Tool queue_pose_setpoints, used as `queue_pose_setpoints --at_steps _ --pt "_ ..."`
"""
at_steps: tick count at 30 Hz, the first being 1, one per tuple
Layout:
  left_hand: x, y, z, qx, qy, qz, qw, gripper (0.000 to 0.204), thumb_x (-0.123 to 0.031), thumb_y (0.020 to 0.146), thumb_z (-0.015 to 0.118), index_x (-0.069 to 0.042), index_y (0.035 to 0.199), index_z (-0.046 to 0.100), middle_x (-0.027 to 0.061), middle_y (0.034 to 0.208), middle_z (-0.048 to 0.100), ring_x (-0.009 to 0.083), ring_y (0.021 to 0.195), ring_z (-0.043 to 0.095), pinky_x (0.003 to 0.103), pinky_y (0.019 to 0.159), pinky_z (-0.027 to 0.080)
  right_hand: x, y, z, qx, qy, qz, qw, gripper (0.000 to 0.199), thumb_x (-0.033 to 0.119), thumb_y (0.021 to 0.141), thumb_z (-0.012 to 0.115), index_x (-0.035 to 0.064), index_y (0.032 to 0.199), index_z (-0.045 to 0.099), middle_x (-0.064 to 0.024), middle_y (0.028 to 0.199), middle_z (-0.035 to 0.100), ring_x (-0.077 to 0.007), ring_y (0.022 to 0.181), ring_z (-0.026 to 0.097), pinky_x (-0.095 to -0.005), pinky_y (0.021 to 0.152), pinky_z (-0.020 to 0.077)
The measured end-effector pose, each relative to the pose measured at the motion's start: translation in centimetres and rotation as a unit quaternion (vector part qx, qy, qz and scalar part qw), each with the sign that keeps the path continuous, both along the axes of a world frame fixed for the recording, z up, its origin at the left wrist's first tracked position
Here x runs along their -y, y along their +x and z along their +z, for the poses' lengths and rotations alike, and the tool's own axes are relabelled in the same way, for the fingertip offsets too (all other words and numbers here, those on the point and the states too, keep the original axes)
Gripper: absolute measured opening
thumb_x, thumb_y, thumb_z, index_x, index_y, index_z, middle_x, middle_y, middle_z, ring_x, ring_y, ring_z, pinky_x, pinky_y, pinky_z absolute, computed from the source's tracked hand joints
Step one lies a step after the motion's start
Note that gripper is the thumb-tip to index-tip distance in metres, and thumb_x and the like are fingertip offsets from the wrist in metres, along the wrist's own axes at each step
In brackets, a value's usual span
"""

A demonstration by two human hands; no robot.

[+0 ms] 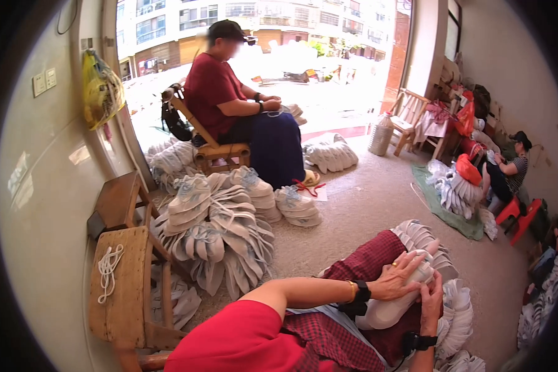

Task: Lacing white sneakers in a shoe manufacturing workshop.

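Note:
A white shoe (387, 313) lies across my lap, its toe pointing down toward me. My left hand (398, 276) rests over its top with the fingers pressed onto it. From the other side, my right hand (432, 299) grips the shoe near its opening, fingers bent and thumb side close to the left fingertips. Whatever may be pinched between the fingers is too small to make out. Rows of nested white shoes (456, 310) stand right beside my right hand, and more white shoes (418, 235) sit just beyond my knees.
At left, a wooden stool (121, 291) carries a white cord (110, 273). A big heap of white shoes (214, 232) spreads before it. One person (214, 93) sits on a bamboo chair (223, 150) by the doorway; another (511, 167) sits far right near a green sheet (443, 208).

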State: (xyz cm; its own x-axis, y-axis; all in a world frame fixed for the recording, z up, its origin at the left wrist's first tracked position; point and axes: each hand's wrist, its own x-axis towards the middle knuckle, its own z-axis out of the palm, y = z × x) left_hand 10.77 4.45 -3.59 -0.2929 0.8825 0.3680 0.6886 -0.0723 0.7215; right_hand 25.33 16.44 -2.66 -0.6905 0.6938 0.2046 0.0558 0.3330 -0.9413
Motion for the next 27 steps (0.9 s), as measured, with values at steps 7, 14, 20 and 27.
queue_pose_setpoints --at_steps 7,14,20,27 --pt "9.8 -2.0 0.1 -0.042 -0.025 -0.054 0.997 0.096 -0.024 0.091 0.069 0.003 0.159 0.007 0.0329 0.161 0.017 0.0478 0.149 0.022 0.048 0.120 0.028 0.8 -3.2 1.2 -0.011 0.008 0.011 1.000 0.052 0.014 0.088 0.070 -0.0026 0.134 0.053 0.0009 0.074 0.052 -0.0081 0.062 0.048 -0.0247 0.056 0.0427" --pt "8.1 -6.8 0.6 0.042 -0.022 -0.088 0.995 0.064 -0.014 0.089 0.070 0.003 0.145 0.044 0.0287 0.123 0.063 0.0275 0.086 0.072 0.038 0.076 0.057 1.2 -0.8 0.6 -0.011 0.019 -0.040 0.999 0.049 0.010 0.087 0.066 0.0004 0.134 0.055 0.0022 0.071 0.049 -0.0074 0.061 0.050 -0.0249 0.055 0.0466" --pt "9.1 -4.5 1.7 0.041 -0.079 -0.071 0.994 0.068 -0.015 0.090 0.070 0.005 0.147 0.039 0.0287 0.128 0.058 0.0278 0.087 0.072 0.038 0.079 0.057 3.7 2.1 2.5 -0.053 -0.133 0.028 0.989 0.048 0.020 0.095 0.065 0.0044 0.138 0.050 -0.0024 0.094 0.063 -0.0112 0.085 0.062 -0.0253 0.071 0.0520" --pt "12.5 -5.7 5.1 0.040 -0.154 -0.217 0.963 0.029 -0.011 0.089 0.068 0.006 0.112 0.067 0.0192 0.094 0.072 0.0280 0.089 0.073 0.038 0.079 0.056 11.1 7.1 0.3 0.157 0.216 0.193 0.944 0.012 0.012 0.087 0.065 0.0023 0.094 0.069 -0.0114 0.084 0.068 -0.0267 0.081 0.067 -0.0378 0.074 0.0532"
